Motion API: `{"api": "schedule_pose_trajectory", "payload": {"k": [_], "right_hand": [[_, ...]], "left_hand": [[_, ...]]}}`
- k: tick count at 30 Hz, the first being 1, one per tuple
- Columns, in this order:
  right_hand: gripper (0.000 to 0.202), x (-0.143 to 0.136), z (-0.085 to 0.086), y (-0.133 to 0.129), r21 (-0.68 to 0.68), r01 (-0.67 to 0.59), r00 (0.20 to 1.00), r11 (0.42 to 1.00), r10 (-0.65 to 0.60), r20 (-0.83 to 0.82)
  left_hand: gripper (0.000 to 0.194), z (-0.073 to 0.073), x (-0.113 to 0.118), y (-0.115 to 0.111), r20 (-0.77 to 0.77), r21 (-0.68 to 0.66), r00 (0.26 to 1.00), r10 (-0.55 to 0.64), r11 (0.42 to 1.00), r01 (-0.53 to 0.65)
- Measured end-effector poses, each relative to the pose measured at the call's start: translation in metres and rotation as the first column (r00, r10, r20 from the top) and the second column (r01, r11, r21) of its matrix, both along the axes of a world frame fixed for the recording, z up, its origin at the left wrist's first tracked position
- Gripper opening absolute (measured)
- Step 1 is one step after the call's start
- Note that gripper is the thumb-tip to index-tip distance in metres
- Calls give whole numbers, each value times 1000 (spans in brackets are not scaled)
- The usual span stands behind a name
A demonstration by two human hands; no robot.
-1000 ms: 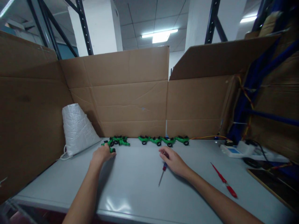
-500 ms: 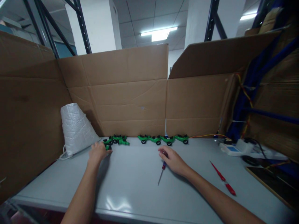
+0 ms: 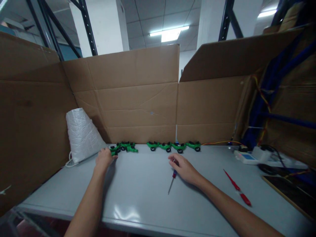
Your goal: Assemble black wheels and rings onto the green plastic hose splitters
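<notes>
At the back left of the table, my left hand (image 3: 104,158) is closed around a small green toy car (image 3: 114,153), partly hidden by the fingers. Right beside it lie other green toy car pieces with black wheels (image 3: 126,146). My right hand (image 3: 184,168) curls around the handle of a screwdriver (image 3: 174,174), whose metal tip points down and toward me, close to the tabletop. Behind that hand, several green toy cars (image 3: 179,147) stand in a row along the cardboard wall.
A white wrapped bundle (image 3: 84,136) leans in the left corner. On the right lie a red pen-like tool (image 3: 237,187), a white power strip (image 3: 254,158) with cables, and a dark board (image 3: 288,194). Cardboard walls (image 3: 138,105) enclose the white table (image 3: 143,200).
My left hand has shifted slightly farther back with the toy car, nearer the others. The right hand with the screwdriver has stayed nearly still. The whole view has shifted a little.
</notes>
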State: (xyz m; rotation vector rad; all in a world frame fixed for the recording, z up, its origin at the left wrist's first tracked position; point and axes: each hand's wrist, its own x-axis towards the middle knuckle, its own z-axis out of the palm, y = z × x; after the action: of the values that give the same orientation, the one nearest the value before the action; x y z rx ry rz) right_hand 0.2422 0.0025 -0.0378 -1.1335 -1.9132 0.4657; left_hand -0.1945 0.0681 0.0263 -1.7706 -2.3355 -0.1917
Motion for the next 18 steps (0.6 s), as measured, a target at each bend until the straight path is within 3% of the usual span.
{"api": "schedule_pose_trajectory", "payload": {"k": [7, 11, 14, 18], "right_hand": [[16, 1, -1, -1, -13, 9, 1000, 1000, -9, 15], [18, 2, -2, 1, -28, 5, 1000, 1000, -4, 24], [18, 3, -4, 3, -20, 4, 1000, 1000, -4, 12], [19, 3, -6, 3, -17, 3, 1000, 1000, -3, -3]], "left_hand": [[47, 2, 1, -2, -26, 18, 998, -60, 998, 60], [76, 2, -6, 2, 17, 63, 1000, -24, 998, 23], [92, -2, -13, 7, 93, 73, 991, -91, 994, 84], [84, -11, -19, 16, 152, 90, 967, -206, 977, 194]]}}
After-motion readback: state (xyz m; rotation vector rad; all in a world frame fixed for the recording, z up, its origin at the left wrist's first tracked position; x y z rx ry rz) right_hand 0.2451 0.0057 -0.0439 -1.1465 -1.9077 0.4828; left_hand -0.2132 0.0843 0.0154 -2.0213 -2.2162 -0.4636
